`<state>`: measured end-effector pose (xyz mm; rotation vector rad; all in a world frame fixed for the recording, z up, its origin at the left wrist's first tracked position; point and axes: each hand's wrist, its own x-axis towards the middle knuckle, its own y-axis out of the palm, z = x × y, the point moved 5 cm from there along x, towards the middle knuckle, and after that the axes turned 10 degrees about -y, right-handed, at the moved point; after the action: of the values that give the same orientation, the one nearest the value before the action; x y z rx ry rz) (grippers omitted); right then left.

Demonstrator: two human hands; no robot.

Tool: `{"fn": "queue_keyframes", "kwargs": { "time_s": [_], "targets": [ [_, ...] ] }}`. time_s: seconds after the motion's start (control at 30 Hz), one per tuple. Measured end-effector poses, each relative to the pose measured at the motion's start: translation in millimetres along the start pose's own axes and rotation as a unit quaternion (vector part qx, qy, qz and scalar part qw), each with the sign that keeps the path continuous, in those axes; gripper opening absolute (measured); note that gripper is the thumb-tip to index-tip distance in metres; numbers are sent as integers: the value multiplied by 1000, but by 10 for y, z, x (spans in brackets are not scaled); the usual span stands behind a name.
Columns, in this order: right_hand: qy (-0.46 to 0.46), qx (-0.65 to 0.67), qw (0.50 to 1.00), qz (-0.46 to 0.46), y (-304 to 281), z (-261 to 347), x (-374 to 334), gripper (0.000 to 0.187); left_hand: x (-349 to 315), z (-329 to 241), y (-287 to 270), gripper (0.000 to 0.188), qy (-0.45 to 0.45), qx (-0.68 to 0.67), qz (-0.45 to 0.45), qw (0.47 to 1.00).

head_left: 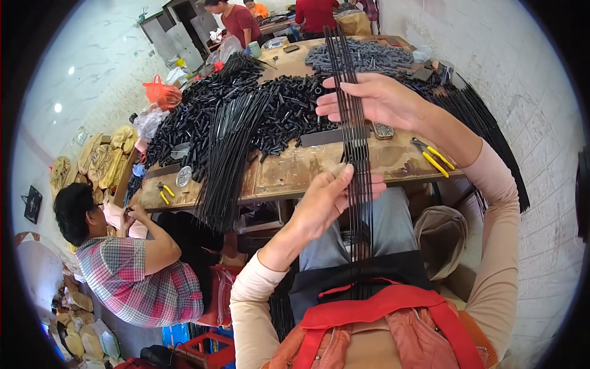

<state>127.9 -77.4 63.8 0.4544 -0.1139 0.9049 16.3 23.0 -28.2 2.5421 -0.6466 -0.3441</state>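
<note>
A bundle of long, thin black rods (pixel 356 144) stands nearly upright before me, its lower end by my lap and its top reaching over the table. Partway up, my left hand (pixel 326 203) closes on it, thumb in front and fingertips showing past the right side. Higher up, my right hand (pixel 384 101) has the rods between its thumb and its fairly straight fingers, which pass behind them. Behind the bundle lie a dark flat bar (pixel 321 136) and a small tray of tiny metal parts (pixel 382 131). Yellow-handled pliers (pixel 434 157) rest on the table to the right.
Black tubular pieces (pixel 286 111) heap across the wooden table (pixel 276 178), with grey ones (pixel 362 56) farther back. A rod bundle (pixel 230 154) overhangs the front edge; more rods (pixel 485 123) lie right. A co-worker in a plaid shirt (pixel 132 277) sits left; other people are at the back.
</note>
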Motion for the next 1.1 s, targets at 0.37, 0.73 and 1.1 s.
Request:
{"fn": "queue_keyframes", "kwargs": {
  "time_s": [0.37,0.73,1.1],
  "targets": [
    [25,-35,999,16,52,-134,-294,34,63,-42,3,41,-9,-26,-7,1000],
    [-104,-263,959,-35,-18,-156,-314,27,338,-157,-192,56,21,-81,34,996],
    [-84,-340,937,-2,-298,-1444,-717,16,1312,210,-1367,54,-86,-202,12,976]
  ]
}}
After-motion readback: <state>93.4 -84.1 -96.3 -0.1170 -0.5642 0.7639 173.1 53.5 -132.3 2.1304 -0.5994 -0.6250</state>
